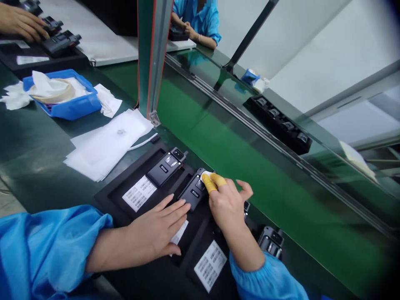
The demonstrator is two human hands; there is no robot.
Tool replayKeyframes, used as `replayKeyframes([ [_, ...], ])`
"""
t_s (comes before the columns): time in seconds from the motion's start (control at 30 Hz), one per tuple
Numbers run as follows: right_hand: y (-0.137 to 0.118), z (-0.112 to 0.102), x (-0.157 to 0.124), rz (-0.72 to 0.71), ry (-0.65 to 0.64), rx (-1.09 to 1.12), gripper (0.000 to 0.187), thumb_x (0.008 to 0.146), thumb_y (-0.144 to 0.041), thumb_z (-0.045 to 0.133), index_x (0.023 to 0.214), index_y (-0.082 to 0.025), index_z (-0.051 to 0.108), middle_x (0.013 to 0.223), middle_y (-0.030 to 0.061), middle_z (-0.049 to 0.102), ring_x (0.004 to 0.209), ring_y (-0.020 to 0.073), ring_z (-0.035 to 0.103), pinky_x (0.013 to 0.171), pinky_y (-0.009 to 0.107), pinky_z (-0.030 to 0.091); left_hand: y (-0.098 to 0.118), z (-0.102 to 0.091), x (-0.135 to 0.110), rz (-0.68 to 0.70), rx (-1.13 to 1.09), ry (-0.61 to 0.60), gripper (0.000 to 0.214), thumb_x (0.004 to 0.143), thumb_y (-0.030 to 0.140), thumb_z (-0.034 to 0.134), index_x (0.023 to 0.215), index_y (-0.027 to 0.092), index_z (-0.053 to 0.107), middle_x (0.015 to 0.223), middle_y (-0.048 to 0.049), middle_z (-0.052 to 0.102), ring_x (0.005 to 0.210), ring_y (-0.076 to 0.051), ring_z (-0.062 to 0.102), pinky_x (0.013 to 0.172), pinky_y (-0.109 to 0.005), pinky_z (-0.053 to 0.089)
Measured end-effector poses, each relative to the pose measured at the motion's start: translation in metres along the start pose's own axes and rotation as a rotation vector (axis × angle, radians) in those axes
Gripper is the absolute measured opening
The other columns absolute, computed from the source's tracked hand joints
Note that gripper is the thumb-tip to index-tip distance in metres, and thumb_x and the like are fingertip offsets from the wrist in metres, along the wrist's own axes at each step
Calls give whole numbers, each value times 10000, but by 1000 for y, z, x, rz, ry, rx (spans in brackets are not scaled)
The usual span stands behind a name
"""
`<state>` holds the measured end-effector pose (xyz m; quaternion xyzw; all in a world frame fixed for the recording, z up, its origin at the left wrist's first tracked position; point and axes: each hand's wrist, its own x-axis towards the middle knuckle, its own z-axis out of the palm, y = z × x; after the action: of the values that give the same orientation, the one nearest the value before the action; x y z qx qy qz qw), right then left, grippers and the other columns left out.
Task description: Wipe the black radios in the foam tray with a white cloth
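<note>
Brand name "Riton" [164, 168] is legible in white on one black handset [160, 178] and again on a second handset [188, 201] just right of it — print on the white barcode labels [211, 266], lying in the black tray [162, 285], is too small to read.

Our left hand [156, 231] touches a black radio [190, 195] while our right hand [227, 202] holds a white wipe [204, 174] against it.

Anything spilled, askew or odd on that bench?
Slightly untidy: loose white scraps lie outside the blue basket, on both sides, and the white sheets beside the black tray are stacked unevenly. No spill shows; the right hand partly hides one handset.
</note>
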<state>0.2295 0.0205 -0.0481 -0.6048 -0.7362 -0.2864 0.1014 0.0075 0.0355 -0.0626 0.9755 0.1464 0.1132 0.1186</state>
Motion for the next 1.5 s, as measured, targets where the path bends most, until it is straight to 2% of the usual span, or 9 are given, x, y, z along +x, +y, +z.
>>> replayKeyframes([
  [0.17,6,1,-6,-7,-13,26,307,809,-35,437,600,-196,596,817,6,650,845,144,514,920,408,219,-1,-1,0,-6,-47,-67,495,891,415,530,1263,89,516,1388,-134,453,1316,-259,381,1119,-425,247],
  [0.37,5,5,9,-65,25,28,268,839,-60,428,876,-212,646,889,1,662,840,130,519,929,409,212,-1,-4,2,-27,-51,-82,450,905,382,512,1246,89,532,1376,-128,470,1300,-247,407,1119,-412,245],
  [0.53,10,11,-5,15,1,10,261,825,-64,422,775,-226,620,785,-21,627,812,120,525,912,390,229,-2,-8,4,-17,-63,-93,411,932,347,458,1254,102,527,1380,-113,469,1304,-225,401,1119,-395,252],
  [0.73,4,10,3,-33,-14,55,319,845,-72,414,941,-276,640,811,-30,649,855,128,532,925,409,211,-3,-8,5,-13,-71,-99,412,943,353,427,1252,99,529,1374,-121,473,1296,-230,412,1117,-404,261],
  [0.83,7,10,12,-33,31,6,295,848,-63,409,878,-246,638,758,-34,638,810,115,530,924,397,203,-2,-9,5,-18,-71,-93,402,948,334,425,1260,99,520,1372,-117,476,1295,-227,412,1118,-403,264],
  [0.97,9,11,0,46,11,29,261,835,-61,416,797,-233,609,770,-39,623,787,102,526,914,382,219,-2,-7,4,-32,-78,-102,415,937,352,443,1263,106,519,1375,-116,474,1310,-230,391,1126,-411,250],
  [1.1,1,14,-7,99,-4,128,278,832,-62,423,888,-254,616,816,-28,620,826,118,521,914,391,217,-3,-6,5,-3,-65,-134,428,932,363,443,1259,99,525,1382,-122,463,1298,-242,408,1113,-413,271],
  [1.27,-2,16,9,97,18,144,316,844,-53,388,966,-262,591,776,-42,579,789,118,489,897,386,227,-3,-9,6,-17,-58,-123,414,944,357,419,1264,115,523,1375,-112,475,1299,-221,408,1121,-398,259],
  [1.5,5,11,3,132,30,85,226,746,-19,423,649,-203,510,728,-29,565,714,116,477,887,394,225,-3,-9,7,-11,-37,-93,400,940,342,426,1240,104,541,1361,-102,493,1280,-224,432,1116,-385,270],
])
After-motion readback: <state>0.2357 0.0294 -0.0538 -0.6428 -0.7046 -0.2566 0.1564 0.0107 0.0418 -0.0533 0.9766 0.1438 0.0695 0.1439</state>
